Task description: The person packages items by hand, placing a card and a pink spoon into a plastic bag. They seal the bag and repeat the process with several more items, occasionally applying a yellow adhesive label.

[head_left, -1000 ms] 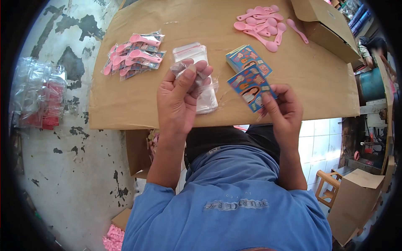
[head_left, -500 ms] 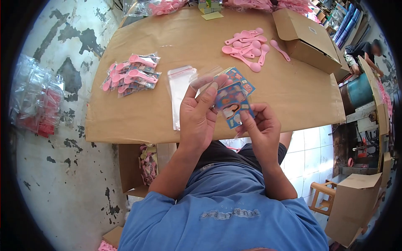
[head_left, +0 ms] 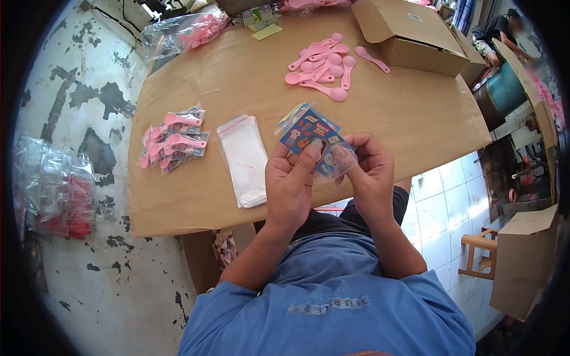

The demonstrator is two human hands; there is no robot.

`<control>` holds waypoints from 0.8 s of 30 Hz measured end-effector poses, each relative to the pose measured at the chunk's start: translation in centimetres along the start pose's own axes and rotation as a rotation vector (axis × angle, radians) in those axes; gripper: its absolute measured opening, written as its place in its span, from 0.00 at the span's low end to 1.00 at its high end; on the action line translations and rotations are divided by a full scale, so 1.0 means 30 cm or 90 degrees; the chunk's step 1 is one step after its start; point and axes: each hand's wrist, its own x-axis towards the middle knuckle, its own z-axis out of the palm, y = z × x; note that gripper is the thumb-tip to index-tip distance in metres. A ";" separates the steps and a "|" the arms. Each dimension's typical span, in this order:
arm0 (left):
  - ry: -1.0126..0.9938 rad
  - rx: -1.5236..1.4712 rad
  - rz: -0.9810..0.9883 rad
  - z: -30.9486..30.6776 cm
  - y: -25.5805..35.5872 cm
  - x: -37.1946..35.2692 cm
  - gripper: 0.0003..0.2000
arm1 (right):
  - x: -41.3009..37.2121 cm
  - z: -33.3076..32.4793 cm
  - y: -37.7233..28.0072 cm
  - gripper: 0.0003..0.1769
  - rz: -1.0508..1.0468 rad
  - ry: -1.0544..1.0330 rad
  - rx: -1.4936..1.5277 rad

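The blue printed card [head_left: 307, 132] sits above the near part of the table [head_left: 421, 124], overlapped by a clear plastic bag [head_left: 328, 175]. Your left hand [head_left: 290, 190] clamps the card between thumb and fingers; your right hand [head_left: 376, 173] pinches the lower corner and plastic, apparently keeping both aligned. Half a second ago, your left thumb was only at the card's edge; now it crosses its face.

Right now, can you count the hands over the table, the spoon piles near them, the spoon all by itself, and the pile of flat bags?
Hands (left hand, right hand): 2
Heap of loose spoons: 1
Pile of packed spoons: 1
Lone spoon: 1
Pile of flat bags: 1
Total: 6
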 end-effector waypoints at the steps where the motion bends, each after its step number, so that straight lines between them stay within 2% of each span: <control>1: 0.005 0.004 0.000 0.002 0.000 0.000 0.18 | 0.002 0.000 0.003 0.13 -0.001 -0.001 0.003; 4: 0.030 0.006 -0.002 0.016 -0.003 0.002 0.19 | 0.001 0.004 0.017 0.15 0.011 -0.018 0.003; 7: 0.020 0.018 -0.009 0.012 -0.001 0.004 0.25 | -0.007 0.007 0.030 0.15 0.034 -0.040 -0.015; 10: -0.026 -0.043 0.056 0.043 0.032 0.029 0.29 | -0.011 0.000 0.024 0.13 0.039 -0.052 -0.050; 13: -0.084 -0.132 0.058 0.052 0.049 0.052 0.32 | -0.016 -0.002 0.013 0.11 0.066 -0.041 -0.060; 16: -0.138 -0.162 0.054 0.024 0.027 0.080 0.32 | -0.021 -0.004 0.033 0.11 0.065 -0.027 -0.013; 21: -0.158 -0.212 0.046 0.000 -0.001 0.101 0.28 | -0.045 -0.018 0.012 0.14 0.061 -0.045 -0.038; 24: -0.147 -0.208 0.023 0.010 -0.007 0.091 0.26 | -0.041 -0.016 0.001 0.11 0.106 -0.022 -0.070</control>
